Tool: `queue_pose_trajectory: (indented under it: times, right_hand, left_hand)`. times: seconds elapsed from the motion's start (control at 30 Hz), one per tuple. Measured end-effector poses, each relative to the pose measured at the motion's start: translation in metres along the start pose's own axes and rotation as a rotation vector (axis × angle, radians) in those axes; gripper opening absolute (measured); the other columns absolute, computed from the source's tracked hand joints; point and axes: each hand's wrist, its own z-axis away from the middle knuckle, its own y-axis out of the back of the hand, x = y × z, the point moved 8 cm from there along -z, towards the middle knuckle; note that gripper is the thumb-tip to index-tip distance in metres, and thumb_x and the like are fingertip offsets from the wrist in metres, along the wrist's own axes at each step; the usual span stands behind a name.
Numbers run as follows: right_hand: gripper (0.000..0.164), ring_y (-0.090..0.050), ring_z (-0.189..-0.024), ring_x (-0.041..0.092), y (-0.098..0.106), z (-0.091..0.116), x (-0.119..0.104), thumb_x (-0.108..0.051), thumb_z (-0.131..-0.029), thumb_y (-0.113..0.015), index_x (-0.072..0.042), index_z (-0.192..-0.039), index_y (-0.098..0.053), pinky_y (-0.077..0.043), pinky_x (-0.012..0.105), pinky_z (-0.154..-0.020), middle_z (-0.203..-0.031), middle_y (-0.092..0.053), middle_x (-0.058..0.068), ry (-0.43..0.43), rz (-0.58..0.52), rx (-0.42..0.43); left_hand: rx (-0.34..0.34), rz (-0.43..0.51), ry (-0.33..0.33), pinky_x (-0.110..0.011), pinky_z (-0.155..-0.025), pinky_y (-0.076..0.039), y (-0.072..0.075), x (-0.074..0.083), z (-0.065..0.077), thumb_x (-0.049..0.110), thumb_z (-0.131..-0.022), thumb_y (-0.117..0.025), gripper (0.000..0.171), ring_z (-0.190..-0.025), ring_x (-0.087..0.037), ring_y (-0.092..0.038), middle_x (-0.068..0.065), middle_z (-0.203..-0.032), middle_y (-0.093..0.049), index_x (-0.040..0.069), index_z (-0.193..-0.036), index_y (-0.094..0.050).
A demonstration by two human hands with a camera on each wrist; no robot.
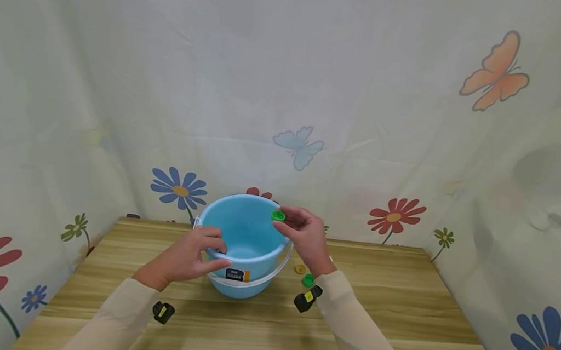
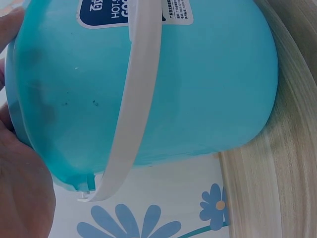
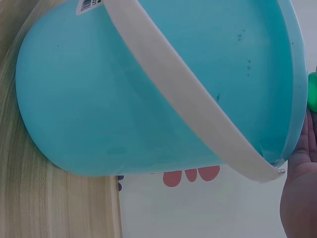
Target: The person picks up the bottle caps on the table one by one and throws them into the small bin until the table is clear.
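A light blue bucket (image 1: 245, 227) with a white handle (image 2: 133, 99) stands upright on the table. At its near left rim, my left hand (image 1: 189, 256) grips the edge, with fingers inside and the thumb outside. My right hand (image 1: 307, 238) pinches a small green bottle cap (image 1: 278, 216) between thumb and fingers, level with the bucket's right rim. In the right wrist view the green cap (image 3: 312, 92) shows at the image edge, beside the rim. A dark printed label (image 1: 237, 275) is on the bucket's front.
On the wooden table (image 1: 373, 314), a yellow cap (image 1: 300, 269) and another green cap (image 1: 308, 280) lie right of the bucket, below my right wrist. A pale cloth (image 1: 348, 191) printed with flowers and butterflies hangs behind and at both sides.
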Motion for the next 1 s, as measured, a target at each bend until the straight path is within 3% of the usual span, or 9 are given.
queue_pose_trajectory:
  times: [0.87,1.0]
  right_hand:
    - [0.041,-0.072,-0.111,0.021,-0.0024,-0.0025,-0.0029,-0.030,-0.087,-0.083,-0.017,-0.124,-0.071,-0.057,0.031,-0.094,-0.123,-0.073,0.003,0.018,0.031,-0.018]
    - [0.043,-0.072,-0.110,0.022,-0.0022,-0.0023,-0.0038,-0.030,-0.087,-0.083,-0.013,-0.125,-0.071,-0.057,0.031,-0.094,-0.122,-0.074,0.004,0.021,0.032,-0.014]
  left_hand:
    - [0.014,0.009,-0.011,-0.035,-0.079,-0.055,-0.0001,0.0003,0.0020,0.040,-0.085,-0.084,0.016,-0.091,-0.006,-0.054,0.016,-0.088,-0.054,0.031,-0.086,-0.071]
    - [0.010,0.006,-0.015,-0.036,-0.080,-0.054,-0.0004,0.0004,0.0022,0.041,-0.085,-0.083,0.016,-0.091,-0.006,-0.054,0.016,-0.088,-0.054,0.031,-0.086,-0.071]
